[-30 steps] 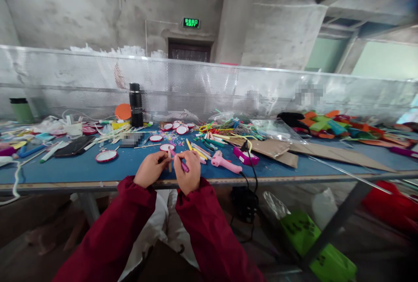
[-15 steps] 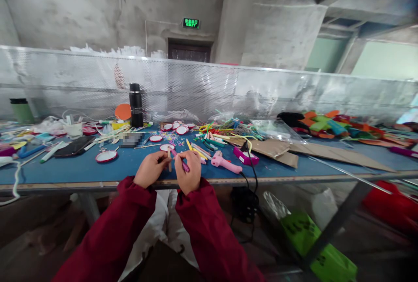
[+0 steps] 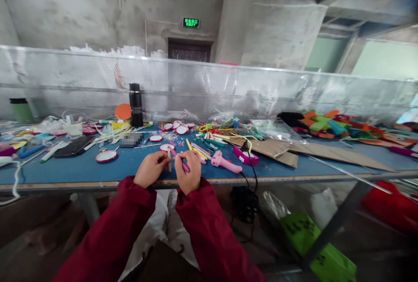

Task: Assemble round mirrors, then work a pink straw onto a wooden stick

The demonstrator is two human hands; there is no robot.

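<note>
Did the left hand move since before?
No: against the table edge, the left hand shows no visible shift, and it still holds the stick.

- The desk [image 3: 78, 171] is covered with a blue top, and much of it is occupied by small craft materials.
- At the left, a dark flat phone [image 3: 73, 147] is laid, and near the back a black bottle [image 3: 136, 105] is placed upright.
- Round white pieces with red rims [image 3: 106, 156] are scattered from the left to the middle.
- Coloured markers [image 3: 196, 148] are laid beside a pink tool [image 3: 227, 163].
- At the right, flat cardboard [image 3: 339, 155] is spread.
</note>
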